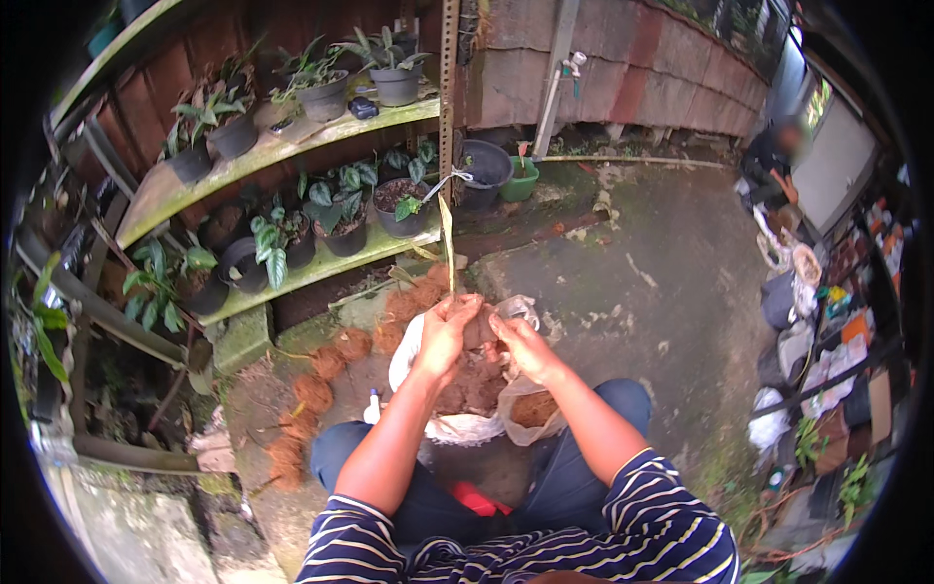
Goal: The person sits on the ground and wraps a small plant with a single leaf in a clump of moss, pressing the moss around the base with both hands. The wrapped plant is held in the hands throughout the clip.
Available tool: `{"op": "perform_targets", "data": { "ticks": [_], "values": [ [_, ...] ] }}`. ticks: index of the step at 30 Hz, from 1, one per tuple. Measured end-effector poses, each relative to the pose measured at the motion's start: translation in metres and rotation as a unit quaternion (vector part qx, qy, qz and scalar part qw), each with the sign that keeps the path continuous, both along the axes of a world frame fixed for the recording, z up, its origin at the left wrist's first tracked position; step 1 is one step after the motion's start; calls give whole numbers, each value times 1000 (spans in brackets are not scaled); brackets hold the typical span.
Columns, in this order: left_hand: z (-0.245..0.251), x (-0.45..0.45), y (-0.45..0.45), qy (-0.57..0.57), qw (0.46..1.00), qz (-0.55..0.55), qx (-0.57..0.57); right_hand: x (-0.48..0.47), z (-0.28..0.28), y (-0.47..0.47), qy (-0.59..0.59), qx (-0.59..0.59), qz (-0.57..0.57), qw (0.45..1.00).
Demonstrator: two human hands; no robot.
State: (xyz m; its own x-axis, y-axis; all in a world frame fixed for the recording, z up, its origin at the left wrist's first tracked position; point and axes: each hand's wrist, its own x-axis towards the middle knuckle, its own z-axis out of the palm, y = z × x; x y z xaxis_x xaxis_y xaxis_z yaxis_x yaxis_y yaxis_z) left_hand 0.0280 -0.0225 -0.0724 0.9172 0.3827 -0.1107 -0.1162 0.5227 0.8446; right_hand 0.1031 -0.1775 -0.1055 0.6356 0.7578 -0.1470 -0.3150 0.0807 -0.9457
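My left hand (444, 332) grips the base of a plant cutting with a long, narrow yellow-green leaf (447, 244) that points up and away from me. My right hand (522, 347) touches a clump of brown soil (478, 330) at the base of the cutting, and both hands meet around it. Below them lies an open white sack (461, 429) with dark soil (467, 387) inside. Beside it, under my right forearm, sits a clear plastic bag (529, 420) of brown fibre. Several balls of coconut fibre (314, 393) lie in a curved row to the left of the sack.
Potted plants stand on a two-level shelf (284, 157) at the upper left, by a perforated metal post (447, 95). A black pot (485, 168) and a green pot (519, 182) stand beyond. Another person (773, 164) crouches at the far right, near bags and clutter.
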Motion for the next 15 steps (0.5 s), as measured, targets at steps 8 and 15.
{"op": "perform_targets", "data": {
  "ticks": [8,15],
  "values": [
    [31,-7,-9,20,967,45,251,14,-25,-7,-185,-119,58,974],
    [48,-18,-1,91,947,32,307,9,-23,-1,-165,-68,70,982]
  ]
}}
